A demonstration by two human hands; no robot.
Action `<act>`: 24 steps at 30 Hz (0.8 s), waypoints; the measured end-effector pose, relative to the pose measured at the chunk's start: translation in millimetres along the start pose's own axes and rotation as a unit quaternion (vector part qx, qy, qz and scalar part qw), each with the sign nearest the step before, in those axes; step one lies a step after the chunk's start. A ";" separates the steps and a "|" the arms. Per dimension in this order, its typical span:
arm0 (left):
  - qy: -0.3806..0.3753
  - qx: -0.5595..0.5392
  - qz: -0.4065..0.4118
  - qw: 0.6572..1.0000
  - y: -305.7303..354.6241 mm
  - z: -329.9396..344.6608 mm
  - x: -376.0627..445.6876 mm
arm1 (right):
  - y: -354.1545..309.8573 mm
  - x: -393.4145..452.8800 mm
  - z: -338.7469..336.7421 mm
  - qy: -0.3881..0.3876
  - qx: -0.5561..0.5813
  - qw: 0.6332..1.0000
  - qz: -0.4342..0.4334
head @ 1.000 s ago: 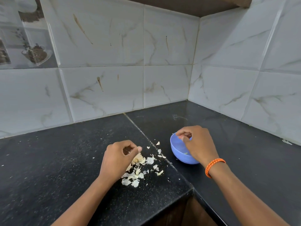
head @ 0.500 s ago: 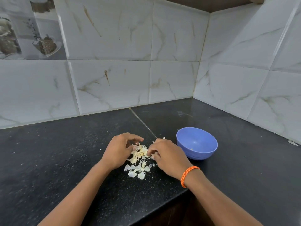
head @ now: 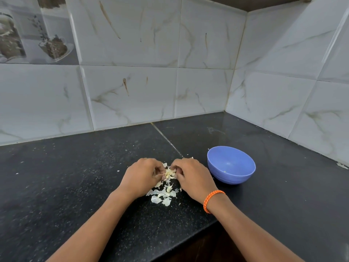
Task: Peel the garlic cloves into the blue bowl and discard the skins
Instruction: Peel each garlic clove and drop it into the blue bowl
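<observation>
Head view, single frame. Your left hand [head: 142, 176] and your right hand [head: 190, 176] meet over the pile of pale, papery garlic skins [head: 164, 193] on the black speckled stone table [head: 75, 186]. Left grip: fingers curled inward, tips pressed into the yellowish clump [head: 169, 173] at the top of the pile. Right grip: fingers likewise curled, tips pinching the same clump from the other side. You cannot tell whether the clump is a garlic clove or only skin; the fingers cover most of it.

Loose skins lie scattered on the table just below and between your two hands. A braided orange wristband [head: 212, 200] sits on your right wrist.

The round blue plastic bowl [head: 231, 164] stands upright on the table just to the right of your right hand, apart from it. One tiny pale speck shows on its inner wall. White marble-patterned tiles [head: 132, 91] back the corner.
</observation>
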State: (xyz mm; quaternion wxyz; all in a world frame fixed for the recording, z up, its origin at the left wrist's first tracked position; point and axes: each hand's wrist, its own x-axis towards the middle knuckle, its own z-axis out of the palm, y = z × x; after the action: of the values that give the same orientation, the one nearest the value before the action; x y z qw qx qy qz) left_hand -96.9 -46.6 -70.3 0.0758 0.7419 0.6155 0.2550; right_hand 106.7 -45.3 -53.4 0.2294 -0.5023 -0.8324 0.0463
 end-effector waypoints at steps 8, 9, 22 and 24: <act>0.022 -0.090 0.051 0.994 4.9 -0.2 -0.7 | 13.2 -11.9 -8.0 0.031 0.180 0.983 0.013; 0.014 -0.121 0.063 0.991 7.1 -0.8 -0.9 | 15.1 -14.1 -7.6 0.036 0.215 0.976 0.016; 0.003 -0.236 0.051 0.970 17.9 6.1 -4.2 | 24.5 -27.9 4.8 0.124 0.385 0.914 0.038; 0.012 -0.218 0.056 0.974 16.6 7.9 -3.7 | 24.5 -28.3 6.4 0.123 0.386 0.914 0.032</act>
State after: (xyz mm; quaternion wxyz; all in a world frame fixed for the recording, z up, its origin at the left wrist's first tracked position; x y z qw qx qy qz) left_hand -79.1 -52.3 -71.1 0.2137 0.7376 0.5036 0.3957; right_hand 135.0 -56.6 -76.1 0.5039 -0.4029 -0.6987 0.3092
